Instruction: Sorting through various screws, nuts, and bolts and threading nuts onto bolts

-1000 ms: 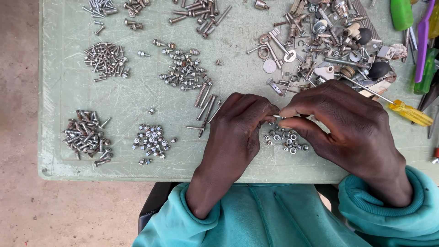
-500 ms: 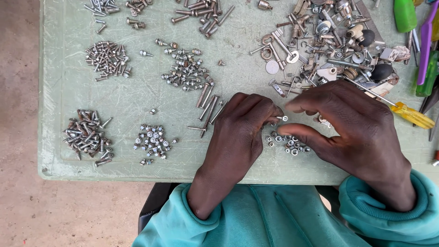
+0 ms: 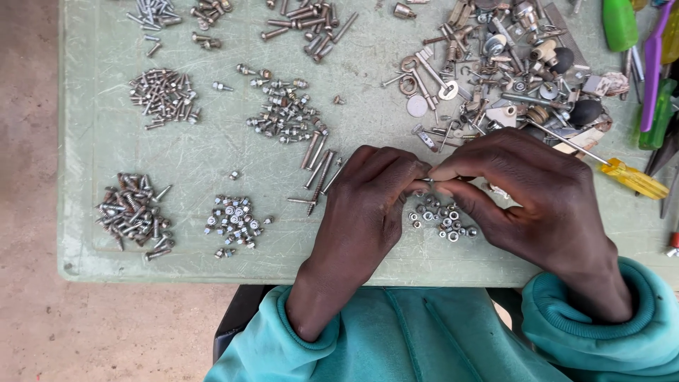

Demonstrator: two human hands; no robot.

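My left hand point(image 3: 368, 205) and my right hand point(image 3: 527, 198) meet fingertip to fingertip above the pale green table point(image 3: 212, 148). Between the fingertips is a small metal fastener point(image 3: 427, 180), pinched by both hands. Just below them lies a little heap of nuts point(image 3: 440, 218). Long bolts point(image 3: 320, 170) lie beside my left hand. Both wrists come out of teal sleeves.
Sorted heaps of screws lie at the left: dark screws point(image 3: 131, 212), small nuts and washers point(image 3: 235, 221), silver screws point(image 3: 163, 95), mixed bolts point(image 3: 286, 114). A big pile of unsorted hardware point(image 3: 506, 64) sits at the upper right. A yellow-handled screwdriver point(image 3: 633, 177) and green and purple tool handles point(image 3: 654, 64) line the right edge.
Both hands have stayed over the heap of nuts, with the fingertips shifting a little around the small fastener. The heaps on the table have not moved.
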